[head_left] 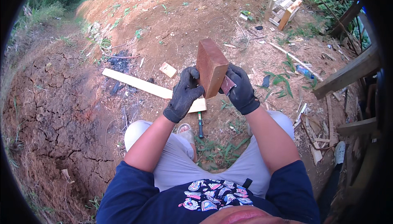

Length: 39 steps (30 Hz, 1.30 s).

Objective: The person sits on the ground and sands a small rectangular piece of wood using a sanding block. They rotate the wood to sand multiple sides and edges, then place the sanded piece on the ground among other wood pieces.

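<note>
Reddish-brown wooden block (210, 66) stands tilted between both gloved hands, raised above the person's knees. Left hand (184, 95) wraps its fingers (192, 76) around the block's left edge; right hand (241, 90) grips the right edge, pinching a small dark-red sheet (227, 84) against it. Just beyond the left fingers lies a long pale plank (147, 86) on the ground, with a small wood offcut (168, 69) and a charred patch (119, 64) farther out. Below the hands, a green-handled tool (200, 122) rests in the grass. Bare reddish earth (163, 19) spreads around; a pale wooden crate (282, 7) sits well beyond the right fingers.
</note>
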Tool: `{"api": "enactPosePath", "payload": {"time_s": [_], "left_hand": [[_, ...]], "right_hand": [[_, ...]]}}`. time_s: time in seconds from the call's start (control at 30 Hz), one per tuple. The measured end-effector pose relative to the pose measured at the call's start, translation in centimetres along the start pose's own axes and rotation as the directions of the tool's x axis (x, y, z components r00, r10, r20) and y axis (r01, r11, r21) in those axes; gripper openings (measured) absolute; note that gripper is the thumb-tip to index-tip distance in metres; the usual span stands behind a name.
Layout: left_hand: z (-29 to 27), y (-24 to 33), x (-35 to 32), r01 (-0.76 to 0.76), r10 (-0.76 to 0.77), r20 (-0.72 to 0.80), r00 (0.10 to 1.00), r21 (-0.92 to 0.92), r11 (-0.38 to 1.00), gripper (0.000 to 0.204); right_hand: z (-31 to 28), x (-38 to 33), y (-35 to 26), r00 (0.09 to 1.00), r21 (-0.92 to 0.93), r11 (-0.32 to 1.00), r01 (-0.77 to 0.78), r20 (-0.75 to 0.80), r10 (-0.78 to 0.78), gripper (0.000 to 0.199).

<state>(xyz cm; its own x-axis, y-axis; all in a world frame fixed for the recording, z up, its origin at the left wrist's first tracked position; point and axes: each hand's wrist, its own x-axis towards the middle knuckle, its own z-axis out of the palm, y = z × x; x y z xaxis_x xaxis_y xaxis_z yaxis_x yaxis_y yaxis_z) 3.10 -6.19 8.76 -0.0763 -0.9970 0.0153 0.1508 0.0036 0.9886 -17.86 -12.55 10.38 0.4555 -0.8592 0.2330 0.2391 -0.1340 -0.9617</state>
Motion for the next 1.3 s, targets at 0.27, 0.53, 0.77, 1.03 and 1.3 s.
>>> {"api": "enactPosePath", "payload": {"time_s": [0.27, 0.53, 0.77, 1.03, 1.3], "left_hand": [[-0.6, 1.7, -1.7, 0.081, -0.068, 0.046, 0.997, -0.414, 0.907, 0.068], [-0.3, 2.0, -4.1, 0.204, -0.162, -0.147, 0.976, 0.338, 0.919, 0.059], [-0.2, 4.3, -4.7, 0.148, -0.068, -0.244, 0.967, 0.328, 0.933, 0.057], [0.2, 3.6, -6.5, 0.192, -0.108, -0.236, 0.966, 0.37, 0.909, 0.067], [2.0, 2.3, -6.7, 0.05, -0.061, 0.028, 0.998, 0.286, 0.957, 0.06]], "right_hand": [[2.2, 0.0, 0.5, 0.976, -0.286, 0.936, 0.203, -0.011, -0.215, 0.036], [5.1, -2.5, 0.0, 0.981, -0.685, 0.702, 0.194, 0.118, -0.156, 0.028], [6.3, -3.3, 0.8, 0.96, -0.648, 0.719, 0.252, 0.261, -0.102, 0.023], [3.5, -1.2, -1.2, 0.93, -0.679, 0.646, 0.348, 0.34, -0.142, 0.019], [4.1, -1.8, -3.3, 0.807, -0.739, 0.353, 0.573, 0.434, -0.402, 0.021]]}}
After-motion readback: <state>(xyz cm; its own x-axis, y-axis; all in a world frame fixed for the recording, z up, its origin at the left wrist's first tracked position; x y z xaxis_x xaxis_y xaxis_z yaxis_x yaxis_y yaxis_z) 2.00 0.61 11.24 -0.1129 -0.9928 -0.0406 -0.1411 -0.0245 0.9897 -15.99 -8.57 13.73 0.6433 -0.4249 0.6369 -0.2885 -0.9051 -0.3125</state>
